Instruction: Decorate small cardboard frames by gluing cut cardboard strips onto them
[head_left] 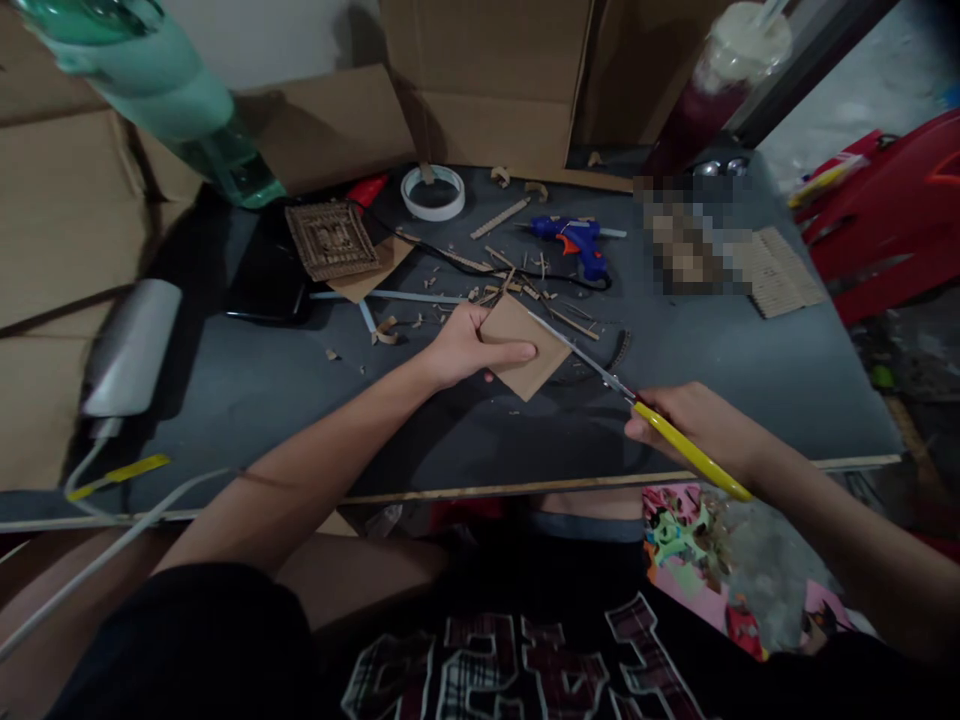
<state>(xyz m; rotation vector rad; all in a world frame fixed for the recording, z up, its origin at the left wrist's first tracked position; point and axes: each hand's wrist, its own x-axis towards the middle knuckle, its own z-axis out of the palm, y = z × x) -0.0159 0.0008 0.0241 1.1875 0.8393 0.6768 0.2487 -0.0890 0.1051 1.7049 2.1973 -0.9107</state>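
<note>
Between the thumb and fingers of my left hand [471, 348] is a small square piece of cardboard [525, 372], tilted with one corner toward me. My right hand [694, 425] grips scissors [694, 452] with yellow handles. Their metal blades lie along the upper right edge of the cardboard; whether they are cutting into it I cannot tell. Thin cardboard scraps [517, 280] are strewn on the table just beyond the piece. Behind them rests a blue glue gun [577, 238] with an orange trigger.
A roll of white tape [433, 205] and a woven-looking cardboard square [331, 240] are at the back. A green bottle [187, 110] stands left, a lidded drink cup [712, 80] right. Corrugated cardboard [784, 272] lies right. A white cable [142, 525] crosses the table's front left edge.
</note>
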